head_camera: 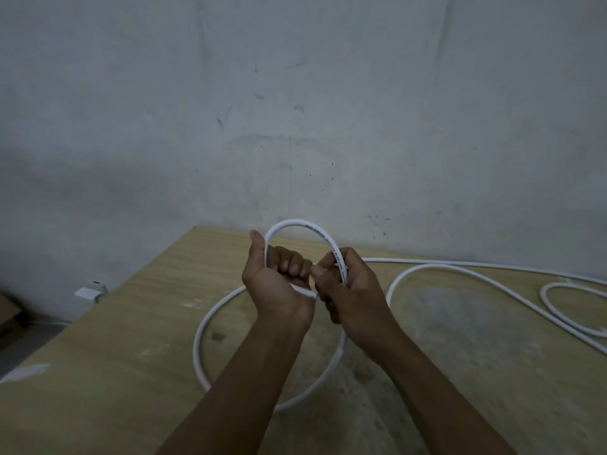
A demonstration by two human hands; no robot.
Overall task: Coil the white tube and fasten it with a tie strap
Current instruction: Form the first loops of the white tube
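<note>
A long white tube (pixel 300 224) arches between my two hands, raised above a wooden table (pixel 131 323). My left hand (pixel 276 277) is closed around the tube's left leg, and the cut end sticks out just below its fingers. On the arch's right leg, my right hand (pixel 348 290) grips the tube. One loop of the tube lies on the table under my forearms. The rest runs off to the right in wide curves. No tie strap is visible.
A grey scuffed wall stands right behind the table. The tabletop has a worn grey patch (pixel 460 323) at right. A piece of white tape (pixel 24 372) lies at the table's left edge. A cardboard box (pixel 8 316) sits on the floor at left.
</note>
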